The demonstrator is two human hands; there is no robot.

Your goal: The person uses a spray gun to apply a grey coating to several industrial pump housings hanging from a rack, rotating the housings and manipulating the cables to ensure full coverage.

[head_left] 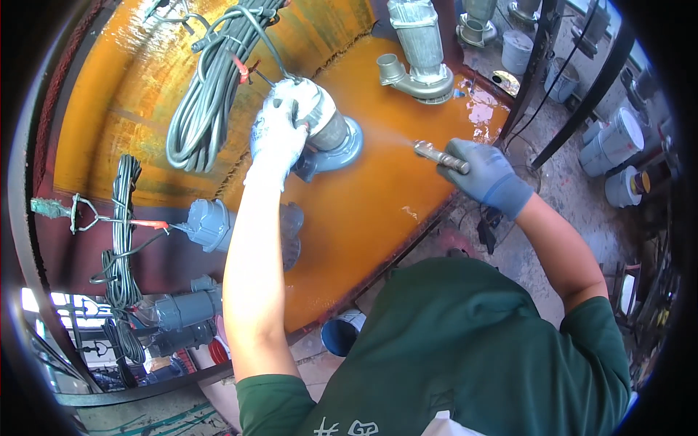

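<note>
My left hand (273, 142), in a pale work glove, grips the upper part of a grey submersible pump (329, 132) with a blue-grey base. The pump stands tilted in a booth whose floor (385, 196) is wet and orange. In my right hand (488, 180), in a blue-grey glove, is a metal spray gun (440, 157) pointing left at the pump. A fine mist leaves its nozzle and reaches the pump's side. Above the pump, a coiled grey cable (207, 102) hangs with a red tie. Glare washes out part of my left glove.
A bare metal pump (420, 43) stands at the back of the booth. On the left hang a blue-grey pump (209, 224) and a cable bundle (123, 240). Several paint buckets (612, 142) sit on the floor at right. A dark blue bucket (343, 333) is below the booth edge.
</note>
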